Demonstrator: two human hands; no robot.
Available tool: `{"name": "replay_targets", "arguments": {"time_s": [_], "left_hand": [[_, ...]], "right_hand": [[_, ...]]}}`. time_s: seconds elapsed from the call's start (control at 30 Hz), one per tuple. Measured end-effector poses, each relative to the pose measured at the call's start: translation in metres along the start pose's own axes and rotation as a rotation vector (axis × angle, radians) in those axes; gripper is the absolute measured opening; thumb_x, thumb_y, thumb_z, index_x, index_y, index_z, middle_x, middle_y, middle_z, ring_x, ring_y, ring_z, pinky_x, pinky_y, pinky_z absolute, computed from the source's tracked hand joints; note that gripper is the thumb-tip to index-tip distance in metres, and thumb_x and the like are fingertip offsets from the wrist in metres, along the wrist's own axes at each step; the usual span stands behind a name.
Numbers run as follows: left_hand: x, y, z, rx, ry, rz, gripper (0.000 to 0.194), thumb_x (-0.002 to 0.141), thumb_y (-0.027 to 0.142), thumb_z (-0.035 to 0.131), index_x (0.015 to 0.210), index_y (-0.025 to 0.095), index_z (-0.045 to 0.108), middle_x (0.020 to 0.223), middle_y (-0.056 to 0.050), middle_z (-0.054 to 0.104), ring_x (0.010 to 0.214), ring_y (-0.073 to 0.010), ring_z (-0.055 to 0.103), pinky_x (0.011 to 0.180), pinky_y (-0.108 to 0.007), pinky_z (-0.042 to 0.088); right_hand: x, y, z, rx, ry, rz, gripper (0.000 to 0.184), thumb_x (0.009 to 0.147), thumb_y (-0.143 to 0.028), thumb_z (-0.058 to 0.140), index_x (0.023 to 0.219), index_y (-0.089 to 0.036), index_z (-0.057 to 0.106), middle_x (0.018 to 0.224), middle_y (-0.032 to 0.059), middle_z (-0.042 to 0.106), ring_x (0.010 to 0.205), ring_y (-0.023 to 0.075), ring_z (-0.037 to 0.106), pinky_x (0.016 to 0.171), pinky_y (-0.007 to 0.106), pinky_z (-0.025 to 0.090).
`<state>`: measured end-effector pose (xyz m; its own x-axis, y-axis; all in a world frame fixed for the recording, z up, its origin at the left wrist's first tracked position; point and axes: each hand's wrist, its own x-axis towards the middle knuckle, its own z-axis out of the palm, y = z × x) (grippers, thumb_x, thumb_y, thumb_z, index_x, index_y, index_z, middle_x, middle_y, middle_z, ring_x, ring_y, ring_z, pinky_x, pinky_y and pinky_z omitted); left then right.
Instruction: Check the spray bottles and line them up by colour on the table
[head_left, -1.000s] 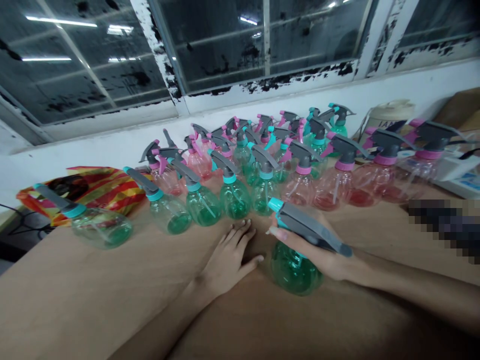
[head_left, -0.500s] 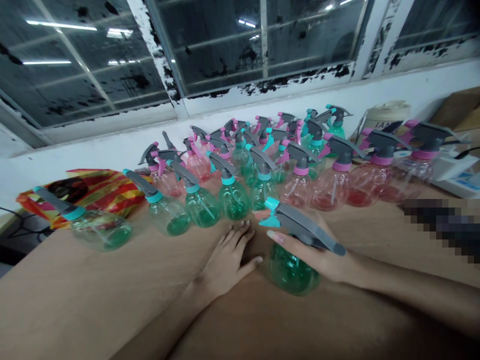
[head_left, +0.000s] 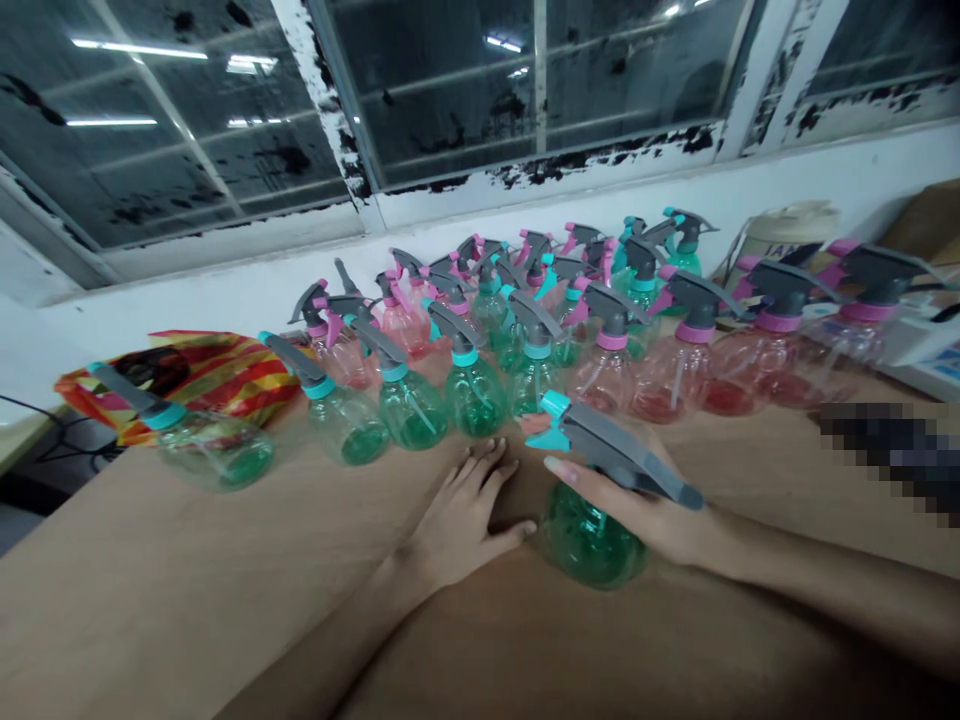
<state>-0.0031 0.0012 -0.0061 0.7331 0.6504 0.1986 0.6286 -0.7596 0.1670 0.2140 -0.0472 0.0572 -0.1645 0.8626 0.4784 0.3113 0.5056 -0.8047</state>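
My right hand (head_left: 652, 510) is wrapped round the neck of a green spray bottle (head_left: 592, 545) with a grey and turquoise trigger head. The bottle is upright near the table's front, its nozzle pointing left and away from me; my palm hides its collar. My left hand (head_left: 469, 510) lies flat on the wooden table (head_left: 300, 570) just left of that bottle, fingers spread and holding nothing. Ahead of its fingertips stands a row of green spray bottles (head_left: 476, 395) with turquoise collars. To the right the row goes on with pink spray bottles (head_left: 671, 380).
Several more pink and green spray bottles crowd behind the front row. A red and yellow plastic bag (head_left: 247, 375) lies at the left, behind a green bottle (head_left: 214, 455). A pale tub (head_left: 787, 235) and a white device (head_left: 919, 335) are at the right, with windows behind.
The whole view has shifted slightly to the right. Both hands and the held spray bottle keep nearly the same places on the table.
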Motion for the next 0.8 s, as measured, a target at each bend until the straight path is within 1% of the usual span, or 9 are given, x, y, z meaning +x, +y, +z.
{"name": "replay_targets", "arguments": {"time_s": [0.1,0.2,0.27,0.4,0.47,0.5,0.57,0.67,0.8], "left_hand": [[0.000,0.000,0.000,-0.008,-0.008,-0.006,0.065,0.086,0.051,0.060,0.136,0.016,0.039,0.144,-0.016,0.041,0.135,-0.0325,0.033,0.109,-0.051,0.028],[0.000,0.001,0.000,-0.027,-0.017,-0.016,0.068,0.084,0.051,0.062,0.137,0.015,0.040,0.146,-0.018,0.038,0.136,-0.0337,0.032,0.109,-0.052,0.026],[-0.002,0.002,-0.004,-0.057,-0.024,-0.019,0.069,0.083,0.049,0.064,0.138,0.015,0.039,0.147,-0.017,0.037,0.136,-0.0334,0.032,0.110,-0.052,0.026],[-0.018,0.006,-0.026,-0.169,-0.095,-0.064,0.081,0.075,0.041,0.071,0.142,0.017,0.032,0.147,-0.016,0.037,0.136,-0.0322,0.032,0.110,-0.051,0.027],[-0.035,0.008,-0.040,-0.212,-0.121,-0.114,0.089,0.071,0.045,0.075,0.143,0.019,0.030,0.147,-0.016,0.037,0.135,-0.0338,0.033,0.109,-0.052,0.028],[-0.045,0.009,-0.046,-0.221,-0.104,-0.157,0.092,0.070,0.050,0.075,0.143,0.020,0.029,0.146,-0.016,0.037,0.135,-0.0347,0.033,0.108,-0.054,0.028],[-0.067,0.007,-0.054,-0.232,-0.028,-0.256,0.092,0.071,0.056,0.073,0.144,0.021,0.027,0.144,-0.016,0.040,0.133,-0.0364,0.035,0.106,-0.056,0.029],[-0.100,-0.006,-0.057,-0.267,0.170,-0.378,0.077,0.078,0.054,0.067,0.140,0.026,0.031,0.136,-0.013,0.048,0.126,-0.0352,0.045,0.102,-0.056,0.036],[-0.133,-0.035,-0.058,-0.265,0.473,-0.423,0.059,0.079,0.051,0.068,0.127,0.027,0.043,0.122,-0.008,0.058,0.114,-0.0308,0.056,0.095,-0.050,0.044]], "right_hand": [[0.000,0.000,0.000,-0.003,0.015,-0.012,0.007,0.085,-0.030,0.060,0.084,-0.023,0.060,0.069,-0.0024,0.057,0.061,0.0137,0.056,0.057,0.027,0.045],[0.002,-0.001,0.004,0.005,0.034,-0.034,0.012,0.084,-0.033,0.061,0.092,-0.024,0.062,0.076,-0.0021,0.062,0.066,0.0139,0.058,0.062,0.028,0.047],[0.006,-0.002,0.009,0.008,0.040,-0.035,0.017,0.083,-0.037,0.062,0.094,-0.024,0.063,0.074,-0.0023,0.063,0.066,0.0146,0.058,0.062,0.028,0.046],[0.020,-0.004,0.031,0.066,0.030,-0.021,0.030,0.079,-0.046,0.064,0.099,-0.024,0.064,0.073,-0.0024,0.062,0.060,0.0137,0.053,0.058,0.029,0.043],[0.029,-0.007,0.048,0.088,0.021,-0.016,0.037,0.077,-0.048,0.066,0.102,-0.023,0.063,0.072,-0.0030,0.061,0.058,0.0127,0.051,0.056,0.028,0.042],[0.033,-0.009,0.058,0.095,0.016,-0.010,0.038,0.075,-0.049,0.067,0.102,-0.022,0.063,0.070,-0.0039,0.060,0.057,0.0123,0.050,0.055,0.027,0.041],[0.042,-0.016,0.082,0.128,0.002,-0.008,0.040,0.073,-0.050,0.069,0.101,-0.022,0.061,0.067,-0.0052,0.058,0.056,0.0116,0.049,0.054,0.026,0.039],[0.055,-0.029,0.125,0.180,-0.004,-0.049,0.035,0.074,-0.048,0.069,0.096,-0.022,0.059,0.066,-0.0061,0.058,0.056,0.0115,0.052,0.055,0.025,0.041],[0.073,-0.050,0.183,0.170,-0.015,-0.128,0.034,0.077,-0.050,0.064,0.094,-0.022,0.058,0.069,-0.0039,0.062,0.062,0.0130,0.058,0.059,0.025,0.045]]}}
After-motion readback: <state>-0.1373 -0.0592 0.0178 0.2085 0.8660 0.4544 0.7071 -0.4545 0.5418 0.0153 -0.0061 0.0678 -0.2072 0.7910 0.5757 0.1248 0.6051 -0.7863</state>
